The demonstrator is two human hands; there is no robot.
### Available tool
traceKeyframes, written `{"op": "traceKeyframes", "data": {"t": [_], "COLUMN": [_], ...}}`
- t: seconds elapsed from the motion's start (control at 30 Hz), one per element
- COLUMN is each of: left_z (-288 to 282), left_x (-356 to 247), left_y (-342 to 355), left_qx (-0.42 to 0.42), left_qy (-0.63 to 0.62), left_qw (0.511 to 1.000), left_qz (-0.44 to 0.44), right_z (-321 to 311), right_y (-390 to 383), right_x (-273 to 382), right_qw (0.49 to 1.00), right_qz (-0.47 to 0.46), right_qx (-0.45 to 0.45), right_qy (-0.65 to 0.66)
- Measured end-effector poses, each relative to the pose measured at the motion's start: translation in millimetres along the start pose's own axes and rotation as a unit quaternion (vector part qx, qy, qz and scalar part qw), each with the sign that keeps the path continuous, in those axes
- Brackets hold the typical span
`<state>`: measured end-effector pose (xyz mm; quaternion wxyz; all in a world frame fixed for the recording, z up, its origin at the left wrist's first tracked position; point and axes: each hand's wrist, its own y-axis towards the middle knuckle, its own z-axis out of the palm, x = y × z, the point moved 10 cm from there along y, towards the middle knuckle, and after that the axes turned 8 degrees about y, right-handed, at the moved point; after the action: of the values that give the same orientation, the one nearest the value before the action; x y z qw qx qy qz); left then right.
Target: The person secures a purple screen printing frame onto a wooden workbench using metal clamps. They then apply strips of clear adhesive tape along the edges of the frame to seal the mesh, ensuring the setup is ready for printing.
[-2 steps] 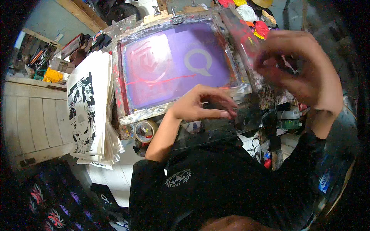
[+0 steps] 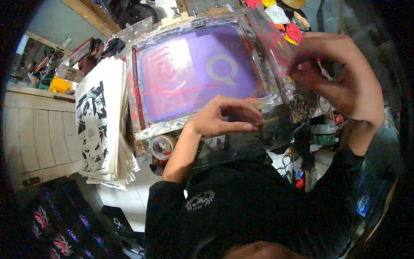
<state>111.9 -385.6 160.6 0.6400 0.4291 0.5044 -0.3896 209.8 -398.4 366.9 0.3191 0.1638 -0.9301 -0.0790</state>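
Observation:
A framed printing screen lies on the bench before me, purple, with a pale speech-bubble ring and smeared red on its left half. Over its near edge hovers my left hand, palm turned to the right, fingers gently bent and apart from the thumb, with nothing visible in it. To the right of the screen my right hand is raised, wrist bent. Its fingers curl toward the thumb; the tips are dark and blurred, so whether they meet or hold something small does not show.
A stack of printed paper sheets stands left of the screen. At the near-left corner sits a roll of tape. Metal clamps line the far edge. Coloured cloths lie far right; a bottle with green contents stands below my right hand.
My left hand has shifted very slightly left. The fingertips of my right hand have moved a little to the right. The screen and the bench things stay in place.

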Motion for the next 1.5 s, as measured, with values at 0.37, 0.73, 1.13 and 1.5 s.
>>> {"op": "traceKeyframes", "data": {"t": [0.37,0.73,1.13,1.5], "left_z": [-60,-66,-91,-119], "left_x": [44,61,47,82], "left_y": [-73,-99,-127,-133], "left_qx": [-0.281,-0.339,-0.494,-0.497], "left_qy": [-0.05,-0.217,0.088,0.157], "left_qw": [0.956,0.915,0.851,0.807], "left_qz": [-0.069,-0.037,-0.153,-0.276], "right_z": [-3,33,104,166], "right_y": [-7,-51,-114,-116], "right_x": [-84,-149,-220,-268], "right_qw": [0.986,0.954,0.869,0.839], "right_qz": [0.107,0.178,0.332,0.38], "right_qx": [0.007,-0.032,-0.133,-0.087], "right_qy": [0.124,0.241,0.342,0.379]}}
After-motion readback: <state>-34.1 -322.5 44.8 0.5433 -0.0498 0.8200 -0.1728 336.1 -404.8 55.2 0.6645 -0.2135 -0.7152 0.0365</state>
